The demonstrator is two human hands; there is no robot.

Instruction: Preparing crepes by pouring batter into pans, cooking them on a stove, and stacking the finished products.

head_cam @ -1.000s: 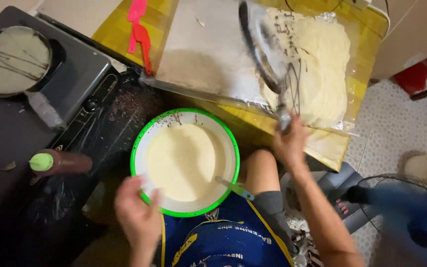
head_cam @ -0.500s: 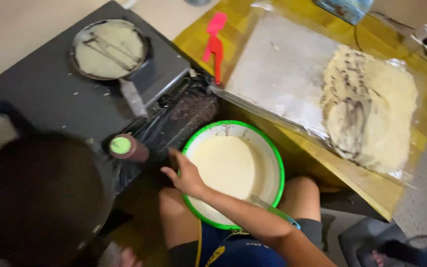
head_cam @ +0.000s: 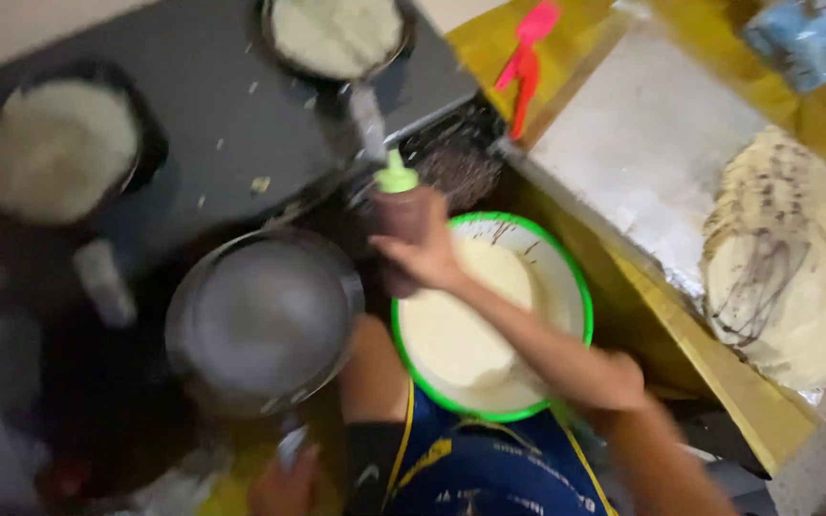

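Half a second earlier the right hand had only been stretching across the green-rimmed bowl toward the squeeze bottle; now the right hand [head_cam: 424, 256] was wrapped around the brown squeeze bottle [head_cam: 400, 222] with the green nozzle, holding it upright just over the bowl's left edge. The view had also swung, so a grey metal pot [head_cam: 262, 320] showed left of the green-rimmed bowl [head_cam: 566, 277], which sat on the person's lap, full of pale batter.

By the look of it, the step in hand was fetching the sauce bottle. The next move would likely call for tipping the nozzle down and squeezing steadily over whichever pancake was meant, either on the dark stove [head_cam: 222, 124] or on the foil [head_cam: 642, 143], where a stack of pancakes [head_cam: 795, 287] already carried dark drizzle.

Two pans held pale rounds: a near pan [head_cam: 336, 33] at the top and a far-left pan [head_cam: 54, 148]. A pink spatula [head_cam: 526, 57] lay on the yellow table [head_cam: 719, 382].

Motion blur smeared everything. The left hand [head_cam: 284, 483] sat at the bottom edge, seemingly pinching something small and pale; I could not tell what, nor how firmly. The top pan was cut off by the frame, and the blue object in the upper right corner was unreadable.
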